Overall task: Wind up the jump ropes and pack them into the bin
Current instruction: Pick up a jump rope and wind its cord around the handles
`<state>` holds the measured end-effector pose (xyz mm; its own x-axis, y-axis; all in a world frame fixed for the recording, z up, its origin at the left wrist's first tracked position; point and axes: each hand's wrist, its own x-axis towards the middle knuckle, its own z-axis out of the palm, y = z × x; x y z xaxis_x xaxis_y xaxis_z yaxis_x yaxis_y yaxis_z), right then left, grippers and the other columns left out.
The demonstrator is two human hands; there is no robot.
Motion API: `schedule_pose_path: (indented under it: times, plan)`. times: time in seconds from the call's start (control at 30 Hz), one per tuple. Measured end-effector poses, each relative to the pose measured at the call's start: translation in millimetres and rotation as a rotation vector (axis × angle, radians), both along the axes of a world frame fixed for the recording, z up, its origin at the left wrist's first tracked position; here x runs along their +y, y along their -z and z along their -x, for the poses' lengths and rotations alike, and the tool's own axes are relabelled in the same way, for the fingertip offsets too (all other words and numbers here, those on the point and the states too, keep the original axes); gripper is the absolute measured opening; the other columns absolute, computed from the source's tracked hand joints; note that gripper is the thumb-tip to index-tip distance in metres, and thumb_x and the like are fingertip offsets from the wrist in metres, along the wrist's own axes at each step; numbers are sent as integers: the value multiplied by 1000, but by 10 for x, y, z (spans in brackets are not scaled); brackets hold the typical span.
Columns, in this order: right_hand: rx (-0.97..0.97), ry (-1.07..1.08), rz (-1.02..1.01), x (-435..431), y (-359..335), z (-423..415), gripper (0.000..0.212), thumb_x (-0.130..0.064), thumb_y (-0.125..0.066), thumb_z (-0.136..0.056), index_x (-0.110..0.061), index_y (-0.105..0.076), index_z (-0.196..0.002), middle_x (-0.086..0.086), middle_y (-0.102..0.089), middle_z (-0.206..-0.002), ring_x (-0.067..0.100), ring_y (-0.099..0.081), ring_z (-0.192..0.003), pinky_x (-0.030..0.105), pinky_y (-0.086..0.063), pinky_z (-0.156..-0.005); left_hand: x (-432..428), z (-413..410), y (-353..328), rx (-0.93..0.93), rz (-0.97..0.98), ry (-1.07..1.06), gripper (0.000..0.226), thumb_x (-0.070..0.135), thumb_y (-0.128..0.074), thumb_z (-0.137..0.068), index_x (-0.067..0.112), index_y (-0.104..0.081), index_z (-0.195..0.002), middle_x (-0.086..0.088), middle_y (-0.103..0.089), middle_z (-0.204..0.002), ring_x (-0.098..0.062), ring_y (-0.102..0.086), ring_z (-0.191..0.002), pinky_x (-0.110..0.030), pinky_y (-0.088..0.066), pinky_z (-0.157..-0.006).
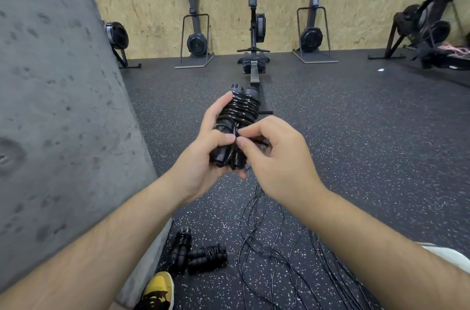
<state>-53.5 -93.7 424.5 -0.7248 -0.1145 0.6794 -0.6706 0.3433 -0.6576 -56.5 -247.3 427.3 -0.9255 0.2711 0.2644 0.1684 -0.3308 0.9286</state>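
Note:
A black jump rope [237, 111], its cord coiled round its two handles, is held up in front of me. My left hand [206, 154] grips the bundle from the left, thumb pressed on the cord. My right hand [274, 157] pinches the loose end of the cord against the lower part of the bundle. Two wound black jump ropes [181, 250] [207, 259] lie on the floor near my foot. Several loose black cords [264, 253] trail across the floor below my hands. No bin is in view.
A grey concrete pillar [56, 106] stands close on my left. A rowing machine [254, 55] lies straight ahead, with ski trainers [195, 40] [311, 35] against the wooden wall. My yellow shoe [159, 292] is at the bottom edge. The floor is speckled black rubber.

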Motion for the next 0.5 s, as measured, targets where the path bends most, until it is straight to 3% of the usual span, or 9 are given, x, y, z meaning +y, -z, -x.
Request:
schedule_pose_path:
  times: [0.07, 0.13, 0.2, 0.27, 0.37, 0.5]
  plan:
    - [56, 29, -27, -38, 14, 13, 4, -11, -70, -88, -15, -72, -89, -3, -62, -90, 13, -60, -90, 33, -51, -79, 16, 1, 15, -22, -5, -14, 71, 11, -46, -83, 45, -44, -145, -8, -65, -133, -38, -57, -97, -40, -48, -61]
    - [96, 46, -85, -36, 12, 44, 7, -16, -71, -89, -17, -74, -95, -5, -61, -96, 14, -55, -97, 24, -46, -85, 3, 3, 13, -16, -20, -41, 70, 11, -47, -83, 45, -44, -144, -7, -66, -131, -36, -59, -94, -39, -49, -59]
    - [136, 47, -167, 6, 7, 87, 18, -22, -71, -91, -16, -74, -107, -6, -55, -103, 14, -48, -103, 20, -44, -84, -21, 10, -5, -2, -47, -64, 69, 10, -46, -84, 46, -46, -143, -9, -66, -130, -33, -61, -83, -38, -49, -57]
    - [177, 58, -238, 77, 9, 127, 27, -25, -70, -91, -14, -69, -116, -6, -53, -107, 13, -44, -104, 26, -46, -83, -46, 22, -27, 18, -67, -70, 68, 9, -45, -85, 46, -47, -143, -15, -64, -130, -31, -61, -79, -39, -49, -57]
    - [220, 79, -262, 151, 4, 124, 16, -21, -67, -94, -14, -68, -108, -5, -56, -102, 11, -46, -97, 23, -42, -82, -78, 34, -52, 32, -81, -74, 69, 9, -45, -86, 47, -46, -143, -23, -65, -117, -36, -62, -75, -39, -49, -57]
    - [196, 49, -214, 150, 13, 82, 5, -10, -66, -93, -11, -71, -93, -7, -55, -89, -4, -47, -76, 10, -35, -71, -96, 38, -46, 38, -67, -71, 70, 9, -45, -86, 48, -44, -144, -23, -65, -108, -38, -62, -73, -39, -50, -57]
